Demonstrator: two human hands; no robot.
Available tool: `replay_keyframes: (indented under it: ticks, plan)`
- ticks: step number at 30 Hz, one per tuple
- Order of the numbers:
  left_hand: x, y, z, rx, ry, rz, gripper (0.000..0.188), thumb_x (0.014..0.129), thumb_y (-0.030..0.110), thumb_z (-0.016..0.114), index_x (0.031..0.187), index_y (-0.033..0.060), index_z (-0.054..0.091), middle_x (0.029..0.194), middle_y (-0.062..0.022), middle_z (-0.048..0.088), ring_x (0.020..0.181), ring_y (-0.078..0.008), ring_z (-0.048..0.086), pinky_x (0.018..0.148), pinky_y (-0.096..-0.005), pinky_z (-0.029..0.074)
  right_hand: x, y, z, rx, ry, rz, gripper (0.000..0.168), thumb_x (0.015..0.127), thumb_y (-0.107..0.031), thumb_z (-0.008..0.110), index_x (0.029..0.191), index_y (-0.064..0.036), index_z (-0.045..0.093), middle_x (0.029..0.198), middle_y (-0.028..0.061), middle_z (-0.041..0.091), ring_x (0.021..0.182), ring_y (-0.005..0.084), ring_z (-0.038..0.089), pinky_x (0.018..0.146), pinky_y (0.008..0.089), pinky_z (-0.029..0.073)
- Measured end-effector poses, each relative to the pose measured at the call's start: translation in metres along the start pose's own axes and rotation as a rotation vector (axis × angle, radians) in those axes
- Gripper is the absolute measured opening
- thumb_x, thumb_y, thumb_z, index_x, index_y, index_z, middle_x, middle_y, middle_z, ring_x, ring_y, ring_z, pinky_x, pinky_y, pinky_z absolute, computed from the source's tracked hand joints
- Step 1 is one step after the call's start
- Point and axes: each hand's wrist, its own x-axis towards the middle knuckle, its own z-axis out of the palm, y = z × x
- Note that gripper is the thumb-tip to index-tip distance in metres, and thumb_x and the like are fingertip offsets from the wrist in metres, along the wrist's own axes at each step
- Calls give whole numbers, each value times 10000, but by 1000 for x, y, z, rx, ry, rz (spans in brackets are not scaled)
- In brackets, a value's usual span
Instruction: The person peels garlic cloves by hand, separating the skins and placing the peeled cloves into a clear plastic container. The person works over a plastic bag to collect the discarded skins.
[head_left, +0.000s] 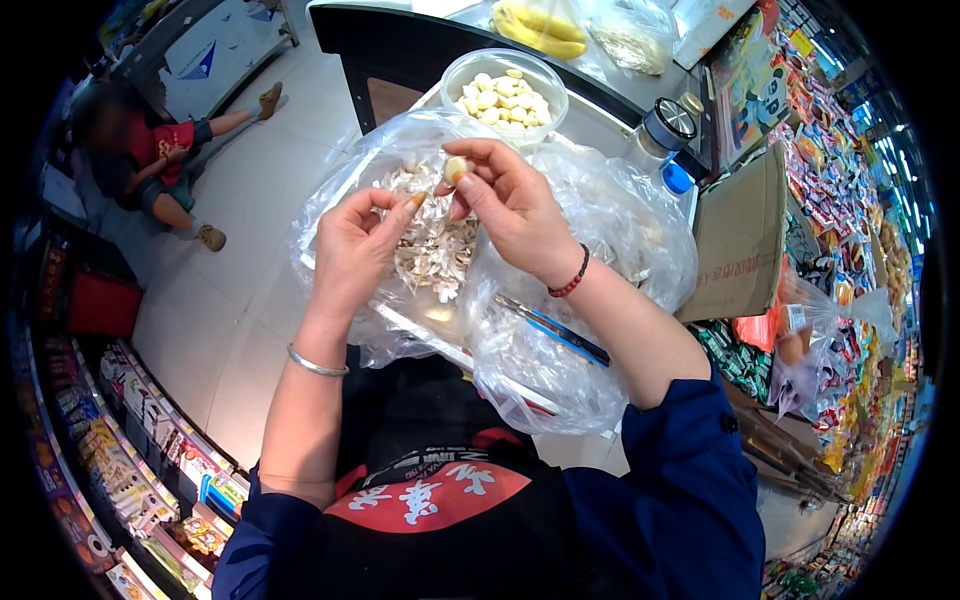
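My right hand (517, 206) pinches a pale garlic clove (454, 169) between thumb and fingertips, above an opened clear plastic bag (330, 184). Just left of it, my left hand (360, 234) has its thumb closed against the index finger, and nothing shows between them. Papery garlic skins (439, 251) lie heaped in the bag below both hands. Beyond the hands stands a round clear plastic tub (559, 90) with many peeled cloves (502, 101) in it. A second clear bag (600, 191) spreads under my right forearm.
At the right stand a lidded bottle (667, 127), a cardboard flap (739, 240) and shelves of packaged sweets (814, 180). Bagged bananas (536, 30) rest on the far counter. A person (150, 157) sits on the floor at left. Product shelves (127, 442) line the lower left.
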Motion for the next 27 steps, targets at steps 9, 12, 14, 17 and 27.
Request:
replay_keyframes:
  ticks: [9, 12, 14, 17, 27]
  plan:
    - [0, 3, -4, 98, -131, 277, 152, 983, 51, 630, 1058, -52, 712, 992, -55, 672, 869, -93, 610, 766, -228, 492, -4, -2, 5, -275, -112, 102, 270, 1025, -60, 537, 1280, 14, 586, 1007, 50, 661, 837, 83, 610, 766, 248, 527]
    - [-1, 5, -4, 85, -145, 273, 144, 983, 54, 632, 1037, -54, 712, 982, -51, 671, 861, -94, 607, 766, -231, 491, -5, -2, 6, -343, -92, 41, 248, 997, -67, 565, 1225, 17, 610, 930, 103, 680, 795, 129, 629, 738, 287, 521]
    - [-1, 7, -4, 75, -151, 267, 139, 982, 56, 635, 1021, -53, 713, 975, -44, 669, 847, -85, 599, 752, -224, 484, -5, -2, 7, -361, -78, 4, 236, 982, -71, 578, 1198, 15, 623, 888, 132, 688, 770, 154, 638, 721, 304, 518]
    - [-2, 9, -4, 59, -149, 243, 127, 976, 55, 644, 1000, -48, 715, 959, -29, 664, 806, -65, 575, 713, -209, 466, -5, -1, 7, -354, -78, 14, 233, 980, -68, 580, 1193, 13, 626, 879, 133, 687, 758, 156, 641, 711, 304, 518]
    - [-3, 2, -6, 68, -109, 224, 100, 943, 47, 676, 981, -33, 723, 923, 7, 653, 698, -23, 484, 619, -181, 401, -6, -2, 11, -247, -81, 88, 227, 997, -64, 571, 1199, 31, 612, 918, 99, 696, 751, 124, 656, 692, 278, 541]
